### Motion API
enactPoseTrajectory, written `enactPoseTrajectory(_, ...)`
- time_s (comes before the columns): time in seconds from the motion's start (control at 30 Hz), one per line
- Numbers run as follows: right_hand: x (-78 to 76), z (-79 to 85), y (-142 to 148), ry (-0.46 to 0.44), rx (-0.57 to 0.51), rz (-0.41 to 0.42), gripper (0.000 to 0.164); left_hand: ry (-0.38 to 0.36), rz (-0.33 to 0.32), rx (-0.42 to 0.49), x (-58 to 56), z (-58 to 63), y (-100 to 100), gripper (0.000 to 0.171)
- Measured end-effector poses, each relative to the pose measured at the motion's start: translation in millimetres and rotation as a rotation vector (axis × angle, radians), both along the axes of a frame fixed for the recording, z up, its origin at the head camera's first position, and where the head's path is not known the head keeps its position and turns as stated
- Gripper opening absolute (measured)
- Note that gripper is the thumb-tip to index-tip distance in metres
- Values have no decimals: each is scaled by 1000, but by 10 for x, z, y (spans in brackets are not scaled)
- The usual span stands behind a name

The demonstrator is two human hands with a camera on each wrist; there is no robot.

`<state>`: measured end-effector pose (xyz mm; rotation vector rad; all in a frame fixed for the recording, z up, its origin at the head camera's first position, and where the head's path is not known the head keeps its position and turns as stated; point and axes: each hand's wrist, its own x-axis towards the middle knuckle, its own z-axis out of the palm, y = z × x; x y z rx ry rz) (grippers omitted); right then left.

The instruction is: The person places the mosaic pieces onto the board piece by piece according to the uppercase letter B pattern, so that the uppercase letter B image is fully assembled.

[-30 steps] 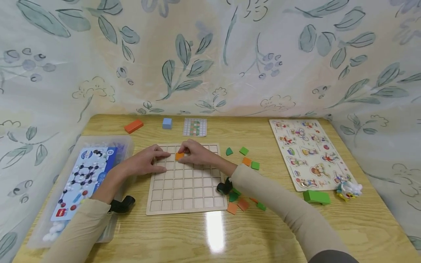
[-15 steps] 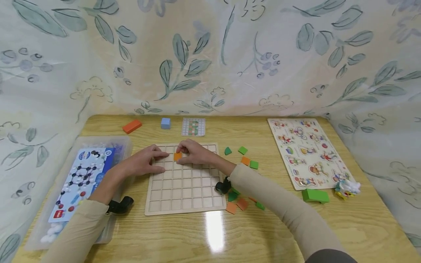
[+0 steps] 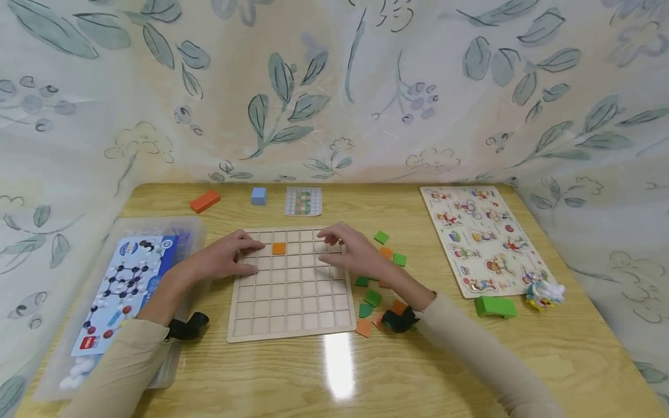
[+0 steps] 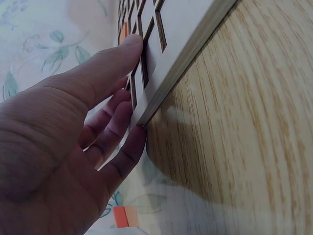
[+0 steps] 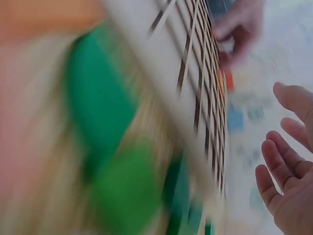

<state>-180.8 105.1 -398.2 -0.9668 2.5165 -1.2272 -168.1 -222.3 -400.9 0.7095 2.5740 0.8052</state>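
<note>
A wooden grid board [image 3: 294,290] lies in the middle of the table, with one orange square tile [image 3: 279,248] in a cell near its upper left. My left hand [image 3: 223,255] rests at the board's left edge. In the left wrist view, its thumb [image 4: 105,68] lies over the board's face while the other fingers are by the edge. Over the board's right side hovers my right hand [image 3: 360,255], fingers spread and holding nothing. Green and orange tiles, among them a green square [image 3: 372,298], lie to the right of the board, partly hidden by the right arm.
A pattern card [image 3: 303,201], a blue cube [image 3: 258,196] and a red block [image 3: 205,201] are at the back. The left side holds a plastic box [image 3: 180,348] bearing a molecule-kit booklet. A picture puzzle [image 3: 481,235], a green block [image 3: 495,306] and a small toy [image 3: 545,294] are at right.
My right hand has let go of the orange tile and moved right, leaving the tile in its cell. The left hand has stayed at the board's edge. The head view has shifted slightly.
</note>
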Motion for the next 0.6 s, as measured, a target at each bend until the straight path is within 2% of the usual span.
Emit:
enactPoseTrajectory(0.1,65,-14,418,38,-12,-131,45,-6,1,1,9,-7,-8,56)
enactPoseTrajectory(0.27,95,-104,970,20,17,-314,46,-7,3,1,19,0,-20,56)
enactPoseTrajectory(0.4,84,-190,1203,-52,26,-365,48,10,11,2,12,6,-25,55)
enactPoseTrajectory(0.6,55,-241,1299,-120,42,-364,50,0,3,0,9,16,-3,55)
